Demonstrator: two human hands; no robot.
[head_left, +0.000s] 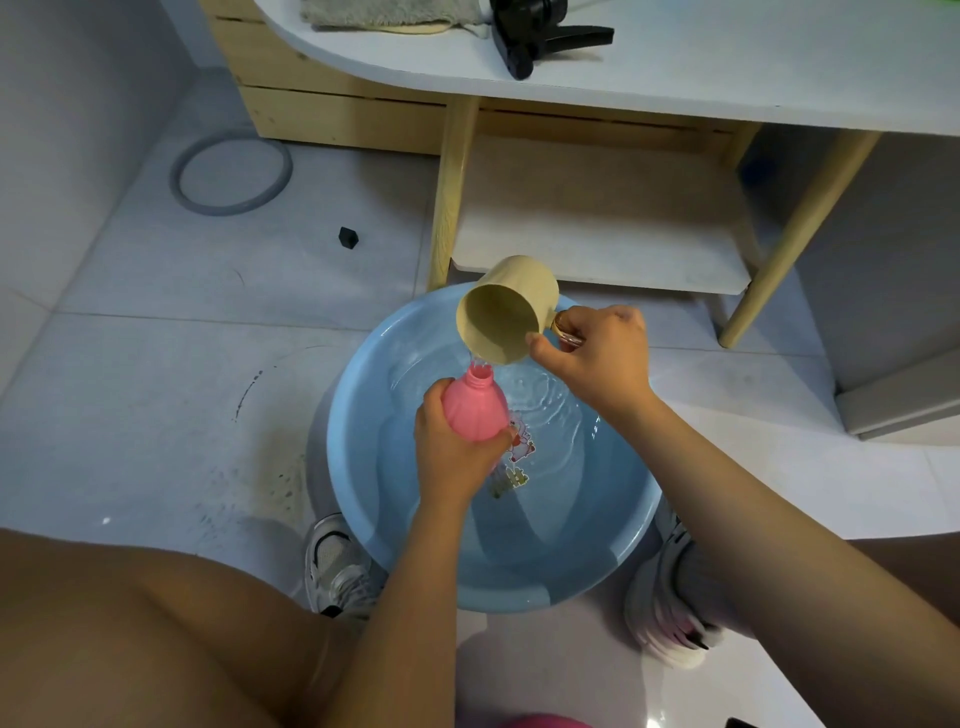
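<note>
My left hand (457, 449) grips a pink plastic bottle (475, 405) with no cap, held over a blue basin (363, 499) of water on the floor. My right hand (597, 358) holds a beige cup (506, 312) by its handle. The cup is tilted mouth-down toward me, and a thin stream of water runs from its rim into the bottle's open neck. A cartoon picture shows on the basin's bottom through the rippled water.
A white table top (675, 67) on wooden legs stands behind the basin, carrying a black spray-trigger head (540, 36) and a grey cloth (389, 15). A grey ring (231, 174) and a small black cap (348, 238) lie on the tiled floor. My shoes flank the basin.
</note>
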